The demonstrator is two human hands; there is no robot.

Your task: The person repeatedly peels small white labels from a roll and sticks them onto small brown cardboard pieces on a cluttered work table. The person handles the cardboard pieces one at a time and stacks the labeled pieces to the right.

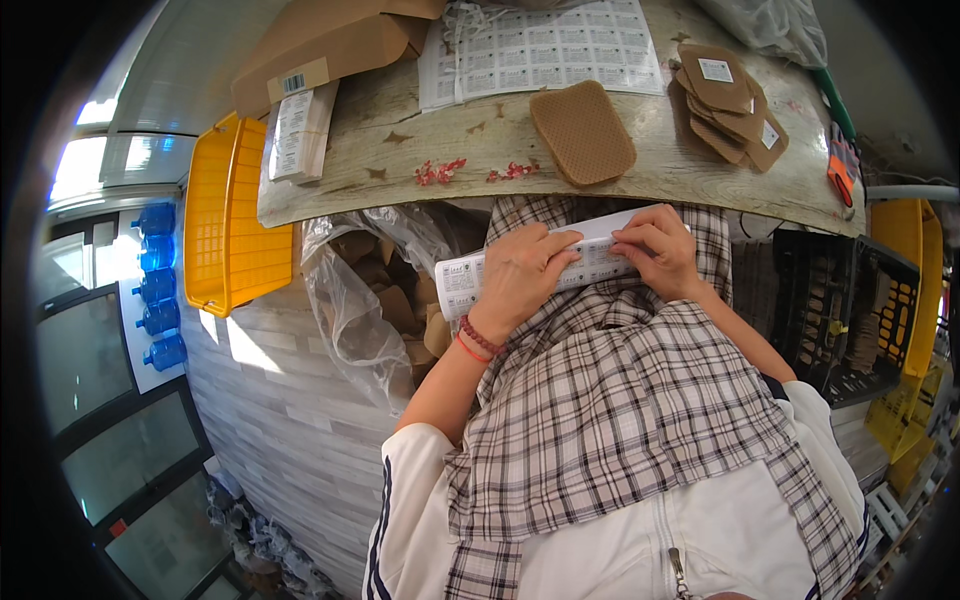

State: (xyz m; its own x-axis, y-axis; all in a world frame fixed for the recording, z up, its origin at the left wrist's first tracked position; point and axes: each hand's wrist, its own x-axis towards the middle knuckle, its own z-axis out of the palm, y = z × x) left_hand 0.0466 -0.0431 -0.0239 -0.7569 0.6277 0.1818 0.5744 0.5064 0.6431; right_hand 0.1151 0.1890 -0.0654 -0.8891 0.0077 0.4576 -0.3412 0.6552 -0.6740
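A folded sheet of white printed labels (465, 285) lies across my lap, over a plaid apron (610, 400). My left hand (522, 275) holds it down, fingers bent over its upper side and thumb pressed on the paper. At the sheet's right part, my right hand (660, 252) pinches with thumb and forefinger; whether a single label is between the fingertips cannot be made out. On the table just beyond my hands sits a brown textured pad (583, 133) with rounded corners. To its right is a loose pile of similar brown pads (722, 100), some bearing small white labels.
Label sheets (545, 50), a cardboard box (320, 45) and a stack of paper slips (300, 135) lie on the wooden table (400, 150). Below, a clear bag (345, 310) holds brown pieces. A yellow crate (235, 215) stands left, a black crate (840, 310) right.
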